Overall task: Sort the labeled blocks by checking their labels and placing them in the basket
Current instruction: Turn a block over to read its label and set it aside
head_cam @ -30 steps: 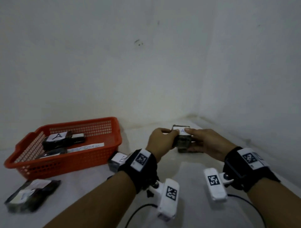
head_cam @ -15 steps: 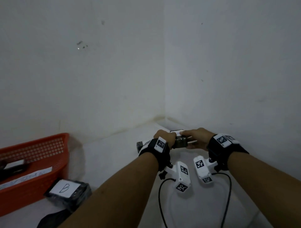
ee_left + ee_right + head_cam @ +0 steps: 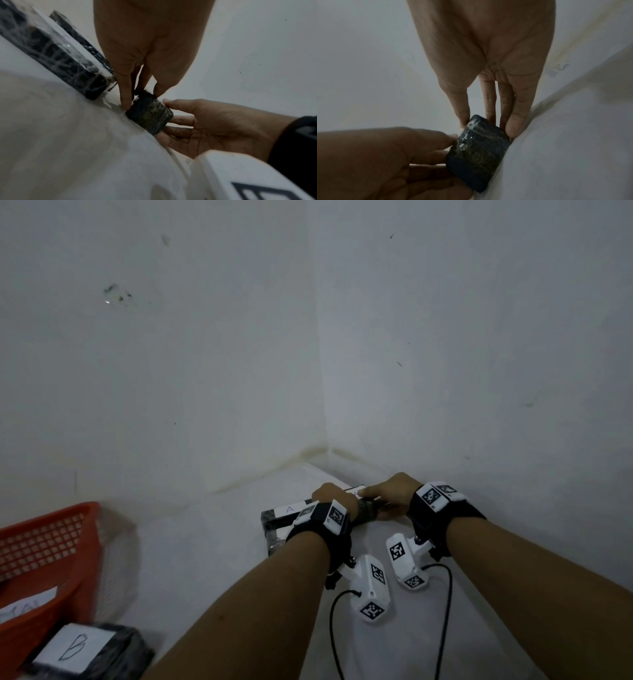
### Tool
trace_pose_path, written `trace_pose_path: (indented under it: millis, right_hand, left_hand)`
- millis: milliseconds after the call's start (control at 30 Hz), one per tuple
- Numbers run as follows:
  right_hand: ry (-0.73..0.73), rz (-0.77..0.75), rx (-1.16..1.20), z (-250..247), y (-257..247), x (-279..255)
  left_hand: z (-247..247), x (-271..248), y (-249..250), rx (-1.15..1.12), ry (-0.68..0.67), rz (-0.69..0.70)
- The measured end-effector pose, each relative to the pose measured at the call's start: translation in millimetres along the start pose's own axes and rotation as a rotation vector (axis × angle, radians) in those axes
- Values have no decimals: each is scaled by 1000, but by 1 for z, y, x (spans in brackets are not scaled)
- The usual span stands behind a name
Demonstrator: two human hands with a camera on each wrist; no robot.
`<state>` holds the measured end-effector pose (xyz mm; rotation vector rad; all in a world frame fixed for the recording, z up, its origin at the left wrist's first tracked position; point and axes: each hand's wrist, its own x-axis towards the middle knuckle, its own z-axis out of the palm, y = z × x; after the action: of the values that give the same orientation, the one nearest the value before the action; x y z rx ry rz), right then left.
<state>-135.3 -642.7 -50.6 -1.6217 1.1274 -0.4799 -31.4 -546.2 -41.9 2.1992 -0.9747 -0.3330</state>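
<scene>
1. white tabletop [image 3: 212, 542] set into a corner of two white walls.
2. orange perforated plastic basket [image 3: 48, 546] at the far left edge, a strip of white paper inside.
3. dark wrapped block with white label "b" [image 3: 89, 652] rests on the table just in front of the basket.
4. dark wrapped block with white label "a" [image 3: 284, 517] lies just left of the hands.
5. left hand [image 3: 334, 498] and right hand [image 3: 394, 494] both pinch one small dark wrapped block [image 3: 150, 117] by its ends, thumbs on top, fingers at its sides.
6. this held block sits down at the table surface near the corner; its label cannot be read.
</scene>
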Motion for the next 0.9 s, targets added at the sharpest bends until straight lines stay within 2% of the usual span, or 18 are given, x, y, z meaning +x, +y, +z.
trace_pose_path:
  millis: [133,300,433,533,667,900]
  right_hand:
    - [3,-10,-26,5,-1,4]
    - [-27,-34,-128,8,0,8]
    - [27,-24,-45,6,-4,-1]
    - [147,-156,-137,-3,-11,-9]
    - [241,-347,-93,-3,-28,-36]
    - [104,-530,-86,57,-65,-114]
  left_hand:
    - [-4,-3,5,99,15,-45]
    - [-8,-7,8,67,18,-43]
    - [-18,-12,5,72,-36,-29]
    - [-39,-20,2,13,-78,5]
    - [-81,-35,-6,0,-27,117]
    - [-182,-96,-51,-21,9,154]
